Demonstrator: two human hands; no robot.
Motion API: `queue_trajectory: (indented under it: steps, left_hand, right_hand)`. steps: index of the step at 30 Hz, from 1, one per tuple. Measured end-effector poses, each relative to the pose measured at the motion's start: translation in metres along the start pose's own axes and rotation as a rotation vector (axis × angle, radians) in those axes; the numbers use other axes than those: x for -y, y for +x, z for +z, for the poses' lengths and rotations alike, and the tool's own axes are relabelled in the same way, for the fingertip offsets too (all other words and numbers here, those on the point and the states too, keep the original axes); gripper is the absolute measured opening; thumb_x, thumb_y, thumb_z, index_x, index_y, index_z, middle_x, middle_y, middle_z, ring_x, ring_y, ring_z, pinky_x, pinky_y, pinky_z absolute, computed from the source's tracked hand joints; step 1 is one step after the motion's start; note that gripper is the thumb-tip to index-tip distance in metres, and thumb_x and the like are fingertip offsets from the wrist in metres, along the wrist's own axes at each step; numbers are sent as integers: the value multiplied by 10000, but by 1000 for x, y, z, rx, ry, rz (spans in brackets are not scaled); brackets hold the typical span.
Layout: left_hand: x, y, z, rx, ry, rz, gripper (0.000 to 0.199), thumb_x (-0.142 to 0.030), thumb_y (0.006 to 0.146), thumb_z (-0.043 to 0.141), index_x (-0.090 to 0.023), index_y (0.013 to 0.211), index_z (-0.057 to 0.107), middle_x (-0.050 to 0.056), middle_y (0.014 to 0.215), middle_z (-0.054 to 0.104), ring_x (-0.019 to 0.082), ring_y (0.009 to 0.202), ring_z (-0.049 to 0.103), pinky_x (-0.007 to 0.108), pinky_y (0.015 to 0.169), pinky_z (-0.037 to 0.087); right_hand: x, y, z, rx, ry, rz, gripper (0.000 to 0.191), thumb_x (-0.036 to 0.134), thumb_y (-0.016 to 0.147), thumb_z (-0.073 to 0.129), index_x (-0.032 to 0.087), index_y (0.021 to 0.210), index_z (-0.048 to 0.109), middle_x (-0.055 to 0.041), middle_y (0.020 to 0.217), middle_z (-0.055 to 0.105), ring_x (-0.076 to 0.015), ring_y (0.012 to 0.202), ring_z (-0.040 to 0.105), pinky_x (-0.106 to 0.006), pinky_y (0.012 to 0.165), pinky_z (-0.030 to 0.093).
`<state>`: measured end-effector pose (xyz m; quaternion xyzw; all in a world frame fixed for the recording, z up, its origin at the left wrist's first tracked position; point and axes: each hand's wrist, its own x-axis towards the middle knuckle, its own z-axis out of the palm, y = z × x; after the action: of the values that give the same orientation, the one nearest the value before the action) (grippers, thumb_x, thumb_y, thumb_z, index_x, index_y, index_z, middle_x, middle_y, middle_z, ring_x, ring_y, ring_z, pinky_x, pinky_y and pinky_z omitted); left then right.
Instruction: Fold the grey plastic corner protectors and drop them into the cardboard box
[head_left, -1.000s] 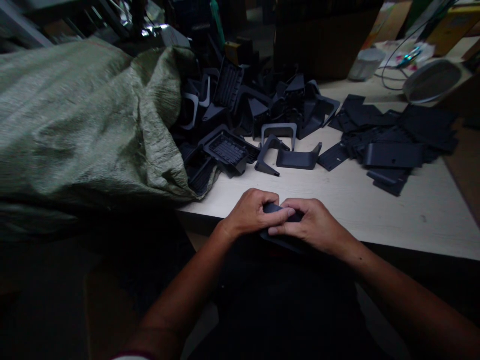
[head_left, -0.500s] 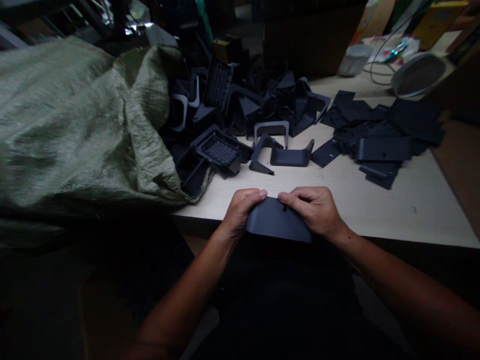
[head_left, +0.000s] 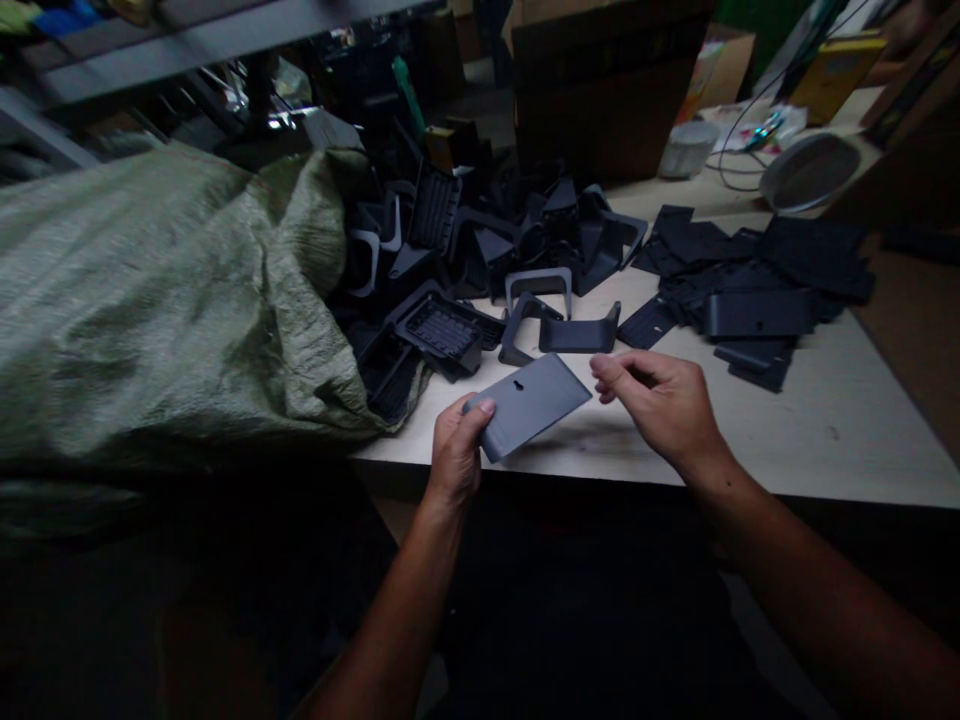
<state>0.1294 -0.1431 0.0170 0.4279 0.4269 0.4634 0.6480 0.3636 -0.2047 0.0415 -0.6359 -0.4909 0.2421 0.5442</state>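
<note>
My left hand [head_left: 455,450] grips a flat dark grey plastic plate [head_left: 536,405] at its left end, thumb on top. The plate is tilted over the table's front edge and has a small keyhole-shaped slot near its far edge. Just right of the plate's corner is my right hand [head_left: 660,405], apart from it, with fingers loosely curled and nothing visible in them. Beyond the hands, a U-shaped grey bracket [head_left: 577,336] and other brackets lie on the table [head_left: 750,440].
A large woven sack [head_left: 187,310] lies at left, its mouth toward a heap of dark plastic parts [head_left: 487,245]. A pile of flat dark plates [head_left: 742,265] lies at right. Behind stand a cardboard box [head_left: 600,110], a clear container [head_left: 686,150] and a round dish [head_left: 810,172].
My right hand has let go of the plate and moved slightly right. The plate, now in my left hand alone, has been turned and raised, with its right end pointing farther away.
</note>
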Motion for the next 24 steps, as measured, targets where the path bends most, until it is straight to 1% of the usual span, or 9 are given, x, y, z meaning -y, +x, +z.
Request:
queue_trajectory:
  steps: [3,6,9,12,14,16,19,21,24]
  left_hand:
    - [1,-1,-3,-73,6,106,313,-468,819,795,-163,835,729,3,743,609,131,684,535,231,659,437]
    - [3,-7,0,3,104,131,334,-463,841,792,-178,736,654,-28,666,503,119,633,449,235,605,361]
    - [4,-14,4,85,176,116,377,-449,829,811,-184,680,589,-41,632,443,114,606,394,248,569,305]
    - [1,-17,5,95,30,37,384,-523,855,734,-194,704,609,-26,627,507,125,582,445,257,571,347]
    - [-2,-15,3,122,-90,-57,400,-588,860,670,-195,790,671,7,679,620,152,609,544,274,608,418]
    - [-5,-12,2,161,-147,-160,458,-635,849,649,-185,899,714,47,767,712,192,690,642,299,670,478]
    - [-9,-7,6,266,-185,-338,545,-669,843,638,-156,1010,718,101,861,774,260,804,719,348,750,528]
    - [-9,-5,12,341,-205,-429,504,-591,830,669,-142,1057,699,137,911,796,295,852,741,386,794,549]
    - [-8,-11,24,305,-233,-417,323,-389,782,699,-166,1009,648,129,879,806,306,867,757,414,839,564]
  right_hand:
    - [0,-19,8,230,262,263,484,620,904,776,146,802,782,-70,732,734,-186,642,685,-293,640,523]
    - [1,-34,27,432,579,519,538,664,847,812,129,897,776,-100,841,760,-194,704,711,-293,677,566]
    - [3,-39,43,434,810,611,522,615,834,841,127,1007,773,-102,906,766,-203,770,719,-300,717,584]
    - [6,-42,47,421,797,491,435,533,860,839,131,1016,780,-80,922,767,-205,806,711,-301,743,576]
    - [8,-44,43,537,701,383,378,491,889,816,142,1031,786,-74,979,774,-231,900,719,-322,814,571]
    - [10,-47,36,662,522,259,312,449,923,778,163,1049,788,-66,1012,774,-249,947,716,-337,846,556]
    - [11,-51,30,731,120,65,223,390,924,766,170,890,778,-55,865,747,-227,781,676,-322,739,514]
    - [9,-52,30,755,11,17,217,380,915,774,174,849,769,-49,818,725,-216,736,647,-314,709,494]
    - [7,-54,34,762,192,78,275,444,980,701,182,971,783,-50,911,730,-220,817,653,-300,739,504]
